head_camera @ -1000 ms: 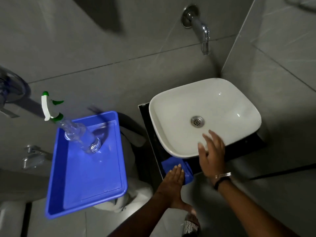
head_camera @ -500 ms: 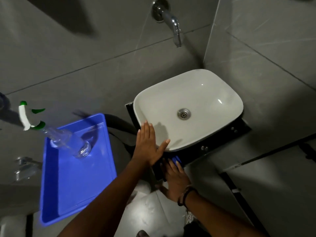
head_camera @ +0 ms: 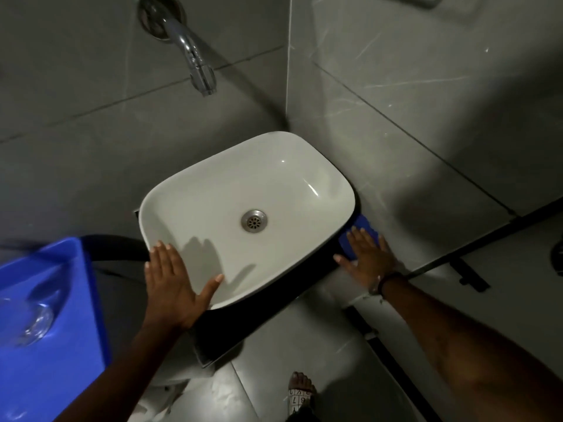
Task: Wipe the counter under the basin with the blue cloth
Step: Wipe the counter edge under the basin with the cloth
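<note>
A white basin (head_camera: 304,184) sits on a black counter (head_camera: 274,296) in the corner of the grey tiled walls. My left hand (head_camera: 170,284) lies flat on the basin's near left rim, fingers spread, holding nothing. My right hand (head_camera: 367,258) presses flat on the blue cloth (head_camera: 364,225) at the counter's right end, beside the basin. Most of the cloth is hidden under the palm; only its far part shows past the fingertips.
A chrome tap (head_camera: 195,56) juts from the wall above the basin. A blue tray (head_camera: 54,315) with a clear spray bottle (head_camera: 30,322) stands at the left. A dark pipe (head_camera: 115,248) runs between tray and basin. My sandalled foot (head_camera: 300,394) shows on the floor below.
My right hand has slid the blue cloth from the counter's front left to its right end. My left hand stays on the basin's left rim. The view has moved closer and leftward.
</note>
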Demonstrator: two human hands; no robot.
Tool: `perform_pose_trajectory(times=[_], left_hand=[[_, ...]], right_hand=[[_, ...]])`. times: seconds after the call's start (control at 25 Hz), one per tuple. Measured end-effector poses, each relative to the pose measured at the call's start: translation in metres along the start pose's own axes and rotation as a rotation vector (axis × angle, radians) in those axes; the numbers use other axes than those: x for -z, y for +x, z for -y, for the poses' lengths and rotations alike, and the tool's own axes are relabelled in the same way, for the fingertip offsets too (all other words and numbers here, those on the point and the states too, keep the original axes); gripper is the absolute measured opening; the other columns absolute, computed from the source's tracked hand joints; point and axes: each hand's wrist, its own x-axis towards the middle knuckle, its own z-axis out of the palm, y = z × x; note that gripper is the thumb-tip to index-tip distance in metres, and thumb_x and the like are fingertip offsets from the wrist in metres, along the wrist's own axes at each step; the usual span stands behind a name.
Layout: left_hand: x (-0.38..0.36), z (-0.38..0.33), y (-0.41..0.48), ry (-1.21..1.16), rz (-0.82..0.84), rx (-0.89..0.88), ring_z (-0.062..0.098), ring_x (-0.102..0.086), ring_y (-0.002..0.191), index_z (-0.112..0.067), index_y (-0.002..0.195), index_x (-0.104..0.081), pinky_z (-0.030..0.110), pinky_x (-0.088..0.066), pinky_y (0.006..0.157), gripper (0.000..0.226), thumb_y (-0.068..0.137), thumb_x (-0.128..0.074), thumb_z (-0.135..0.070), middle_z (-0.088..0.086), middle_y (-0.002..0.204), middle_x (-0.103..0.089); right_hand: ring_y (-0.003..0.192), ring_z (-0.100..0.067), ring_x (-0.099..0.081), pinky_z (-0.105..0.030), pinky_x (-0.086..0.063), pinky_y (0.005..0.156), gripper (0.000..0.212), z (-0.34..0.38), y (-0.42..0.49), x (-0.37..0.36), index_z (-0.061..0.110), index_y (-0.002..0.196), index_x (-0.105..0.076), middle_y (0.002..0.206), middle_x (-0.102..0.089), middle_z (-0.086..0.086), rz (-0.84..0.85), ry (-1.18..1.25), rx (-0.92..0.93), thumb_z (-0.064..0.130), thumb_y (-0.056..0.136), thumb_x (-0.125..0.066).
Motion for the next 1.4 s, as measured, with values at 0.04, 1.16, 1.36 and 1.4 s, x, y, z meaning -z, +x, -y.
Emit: perform_pose_trajectory(times=[0.04, 1.16, 1.36, 1.4], left_hand=[[0.001, -0.001, 0.002, -0.005, -0.007, 0.000, 0.042, -0.004, 0.150, 0.011, 0.149, -0.011, 0.056, -0.006, 0.120, 0.133, 0.067, -0.008, -0.094, 0.033, 0.159, -0.007], [-0.065, 0.019, -0.106, -0.179, 0.329, -0.203, 0.029, 0.013, 0.151, -0.005, 0.154, 0.003, 0.042, 0.010, 0.123, 0.095, 0.091, -0.045, -0.057, 0.012, 0.162, 0.015], [-0.076, 0.024, -0.107, -0.136, 0.345, -0.167, 0.028, 0.016, 0.151, -0.009, 0.154, 0.010, 0.042, 0.009, 0.124, 0.114, 0.081, -0.044, -0.077, 0.013, 0.164, 0.014], [-0.078, 0.028, -0.104, -0.144, 0.326, -0.148, 0.028, 0.015, 0.151, -0.009, 0.154, 0.010, 0.042, 0.009, 0.123, 0.115, 0.079, -0.043, -0.079, 0.013, 0.164, 0.013]], right_hand=[[0.152, -0.015, -0.004, -0.047, -0.003, 0.124, 0.087, -0.008, 0.011, 0.007, 0.022, 0.153, -0.011, 0.165, -0.007, 0.002, 0.029, -0.011, -0.023, 0.074, 0.085, -0.024], [0.111, -0.037, -0.061, -0.040, -0.045, 0.103, 0.044, 0.233, -0.079, 0.054, 0.002, 0.114, -0.066, 0.116, -0.068, -0.023, -0.558, 0.353, 0.318, 0.036, 0.093, -0.047], [0.138, -0.037, -0.039, -0.053, -0.029, 0.113, 0.065, 0.240, -0.029, 0.036, 0.002, 0.134, -0.049, 0.147, -0.046, -0.022, -0.186, 0.071, 0.027, 0.051, 0.092, -0.046], [0.136, -0.037, -0.042, -0.054, -0.031, 0.111, 0.067, 0.239, -0.028, 0.034, 0.002, 0.132, -0.051, 0.144, -0.049, -0.022, -0.207, 0.051, 0.014, 0.054, 0.091, -0.045]])
